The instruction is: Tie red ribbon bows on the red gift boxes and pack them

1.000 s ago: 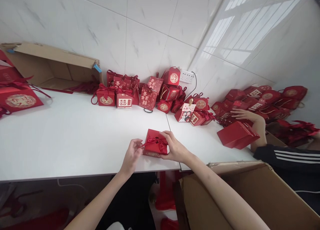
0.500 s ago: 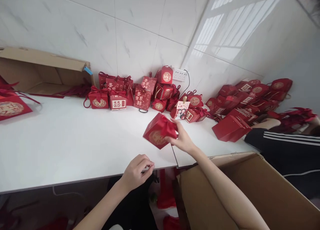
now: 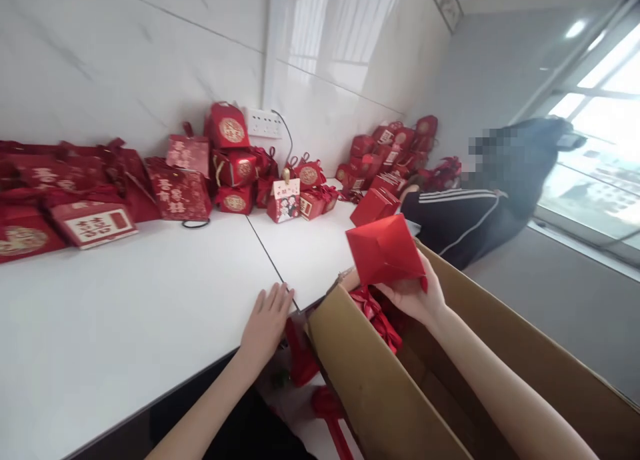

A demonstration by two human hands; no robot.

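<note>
Since the last picture, the red box [image 3: 383, 250] has moved from over the table [image 3: 165, 293] to over the brown carton [image 3: 370, 373]. In the head view, the right hand [image 3: 417, 297] pinches it by one end; the left hand [image 3: 267, 320] lies on the table edge, fingers a bit apart. It looks like smooth, thin card: likely light, stiff, easy to squash. Hold its sides gently.
</note>
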